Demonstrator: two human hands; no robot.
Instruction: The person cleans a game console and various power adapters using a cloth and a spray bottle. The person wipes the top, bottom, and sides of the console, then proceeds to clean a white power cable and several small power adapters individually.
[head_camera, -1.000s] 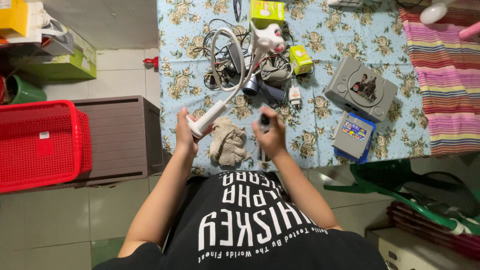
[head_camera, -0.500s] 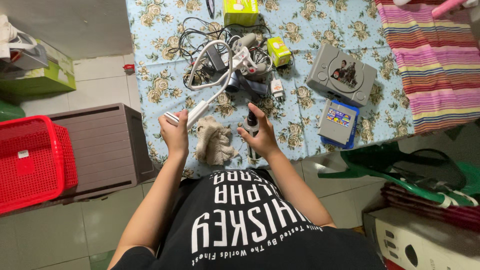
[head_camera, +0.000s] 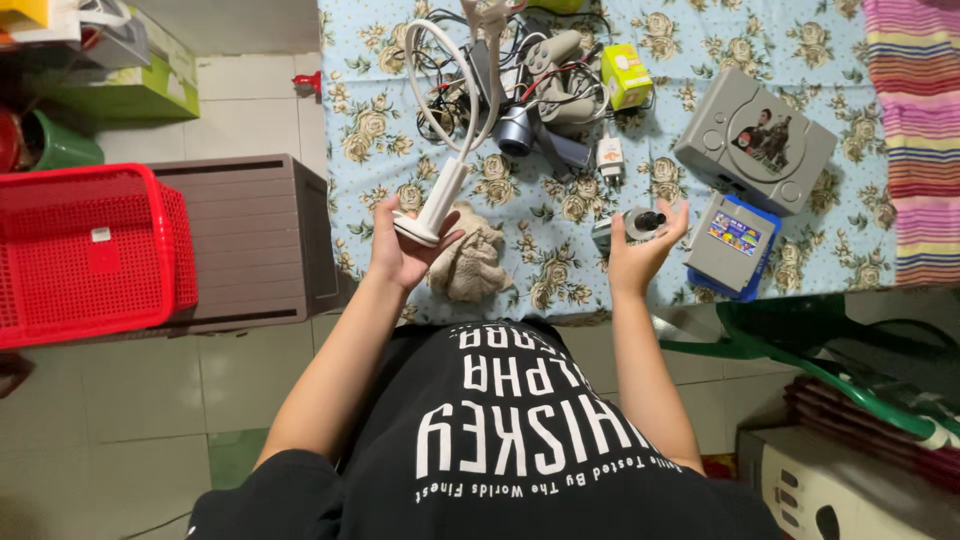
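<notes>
The white base end of a flexible gooseneck holder (head_camera: 440, 195) is being gripped by the left hand (head_camera: 400, 250), fingers wrapped closed around it just beside the beige cloth (head_camera: 470, 265). From that hand the holder's long axis is running up and away over the desk (head_camera: 560, 285), then curling into a loop above the cloth, its clamp end being pointed toward the tangle of cables (head_camera: 520, 90) at the far side. A small spray bottle (head_camera: 628, 225) with a black cap is being held in the right hand (head_camera: 640, 255), which is cupped half open beneath it, to the right of the cloth. The bottle is being kept roughly crosswise, cap pointing right toward the grey cartridge (head_camera: 732, 243). The holder's base is lying nearer the left hand, well apart from the bottle.
</notes>
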